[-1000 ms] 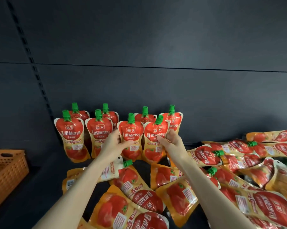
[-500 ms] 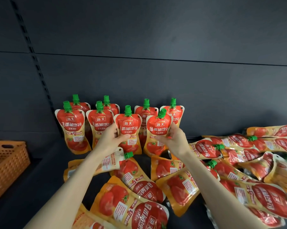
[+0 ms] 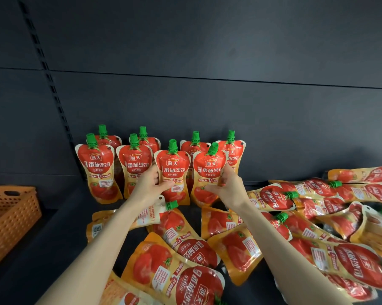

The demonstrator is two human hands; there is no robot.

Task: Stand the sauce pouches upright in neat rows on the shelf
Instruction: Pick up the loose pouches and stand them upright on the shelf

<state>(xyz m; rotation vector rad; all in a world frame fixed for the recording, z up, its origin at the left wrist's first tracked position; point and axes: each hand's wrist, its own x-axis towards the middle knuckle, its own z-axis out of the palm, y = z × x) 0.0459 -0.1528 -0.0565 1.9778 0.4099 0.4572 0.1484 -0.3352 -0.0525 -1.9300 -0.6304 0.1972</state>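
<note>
Orange plastic basket with little holes point(image 3: 12, 219) sits at the far left, well apart from the rest; beside it the dark flat shelf point(image 3: 53, 249) has bare room; next come two standing red and yellow sauce pouches with green caps point(image 3: 98, 170), with a back row of pouches point(image 3: 194, 146) behind them near the dark back wall point(image 3: 207, 95). The left hand point(image 3: 149, 186) grips the third front pouch point(image 3: 173, 170) by its left edge, thumb on the front; this one stands straight; the right hand point(image 3: 227, 188) grips the fourth front pouch point(image 3: 208, 172) by its right edge; its cap leans to the right, so I think this is the one being fixed. To do it well, tip the top back to the left, press the bottom flat on the shelf, keep it just beside the third one, then let go slowly. Farther right and near, a big pile of flat pouches point(image 3: 317, 216) fills the shelf; the row can only grow that way once some are lifted.
</note>
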